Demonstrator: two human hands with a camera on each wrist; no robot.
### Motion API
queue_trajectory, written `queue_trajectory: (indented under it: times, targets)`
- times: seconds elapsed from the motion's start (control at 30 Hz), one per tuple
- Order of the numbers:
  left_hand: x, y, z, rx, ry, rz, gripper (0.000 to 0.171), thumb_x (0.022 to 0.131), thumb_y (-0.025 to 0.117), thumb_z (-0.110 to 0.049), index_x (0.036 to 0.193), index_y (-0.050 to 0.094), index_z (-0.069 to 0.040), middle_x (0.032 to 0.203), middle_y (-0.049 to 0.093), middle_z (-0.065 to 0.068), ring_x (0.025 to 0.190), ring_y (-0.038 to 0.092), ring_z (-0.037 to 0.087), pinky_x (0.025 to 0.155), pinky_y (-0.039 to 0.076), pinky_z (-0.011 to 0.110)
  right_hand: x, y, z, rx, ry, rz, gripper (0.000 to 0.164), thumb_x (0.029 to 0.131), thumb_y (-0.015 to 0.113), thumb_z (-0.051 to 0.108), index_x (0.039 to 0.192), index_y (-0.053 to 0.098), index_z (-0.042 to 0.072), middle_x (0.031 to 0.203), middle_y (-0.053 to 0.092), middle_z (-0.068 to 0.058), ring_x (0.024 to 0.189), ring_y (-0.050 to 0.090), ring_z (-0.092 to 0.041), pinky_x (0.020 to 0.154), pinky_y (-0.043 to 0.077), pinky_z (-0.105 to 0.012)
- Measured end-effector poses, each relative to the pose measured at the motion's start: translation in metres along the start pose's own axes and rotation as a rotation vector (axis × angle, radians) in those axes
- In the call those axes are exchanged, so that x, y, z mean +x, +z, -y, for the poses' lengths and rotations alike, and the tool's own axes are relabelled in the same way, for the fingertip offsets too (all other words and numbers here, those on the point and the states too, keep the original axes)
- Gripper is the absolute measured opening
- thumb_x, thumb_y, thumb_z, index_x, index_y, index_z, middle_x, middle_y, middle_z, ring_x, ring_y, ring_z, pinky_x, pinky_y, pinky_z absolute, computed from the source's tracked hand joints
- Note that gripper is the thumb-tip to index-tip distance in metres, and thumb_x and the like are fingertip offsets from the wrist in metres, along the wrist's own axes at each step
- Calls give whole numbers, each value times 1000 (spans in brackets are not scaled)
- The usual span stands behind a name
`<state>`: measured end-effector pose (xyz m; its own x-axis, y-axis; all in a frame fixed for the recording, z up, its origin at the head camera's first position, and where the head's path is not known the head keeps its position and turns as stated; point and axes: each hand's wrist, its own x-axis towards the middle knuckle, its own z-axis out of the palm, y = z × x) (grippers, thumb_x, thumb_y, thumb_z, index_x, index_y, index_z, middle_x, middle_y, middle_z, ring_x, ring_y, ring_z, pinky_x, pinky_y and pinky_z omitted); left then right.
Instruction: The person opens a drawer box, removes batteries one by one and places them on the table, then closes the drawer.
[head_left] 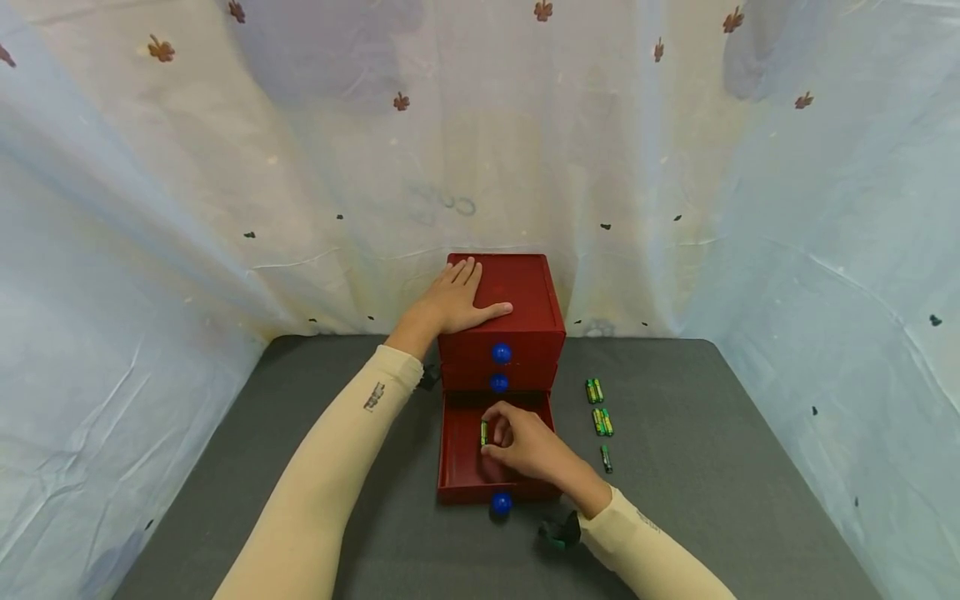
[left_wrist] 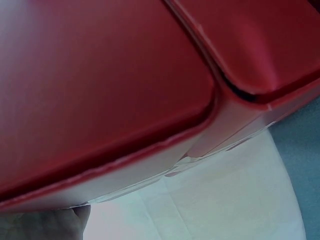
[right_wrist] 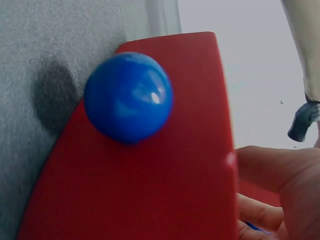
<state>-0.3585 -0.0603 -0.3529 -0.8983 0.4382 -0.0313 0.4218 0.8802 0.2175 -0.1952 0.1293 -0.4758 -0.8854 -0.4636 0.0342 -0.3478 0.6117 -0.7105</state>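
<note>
A red drawer box with blue round knobs stands on the dark table, its bottom drawer pulled out. My left hand rests flat on the box top, fingers spread. Inside the open drawer, my right hand pinches a small green battery between thumb and fingertips. In the right wrist view the drawer's red front and its blue knob hide part of that hand. The left wrist view shows the box's red faces close up.
To the right of the box lie more green batteries: a pair, another group below it and a single one nearest me. A pale patterned curtain hangs behind and around the grey table.
</note>
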Motion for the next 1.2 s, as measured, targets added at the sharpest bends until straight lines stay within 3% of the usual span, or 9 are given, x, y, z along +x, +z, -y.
queue_trajectory:
  times: [0.63, 1.2]
  targets:
    - [0, 0, -1, 5, -3, -2, 111, 100, 37, -83, 173, 4, -6, 181, 0, 13, 168, -3, 28, 136, -3, 43, -40, -44, -22, 7, -36, -73, 36, 98, 81, 15, 130, 65, 6, 94, 62, 4, 79, 60, -11, 71, 55, -26]
    - [1, -1, 0, 6, 2, 11, 110, 101, 37, -82, 173, 2, -6, 181, -1, 13, 168, -5, 28, 135, -5, 43, -65, -62, -54, -48, -26, -117, 40, 96, 83, 13, 131, 65, 4, 94, 63, 4, 81, 61, -6, 75, 57, -28]
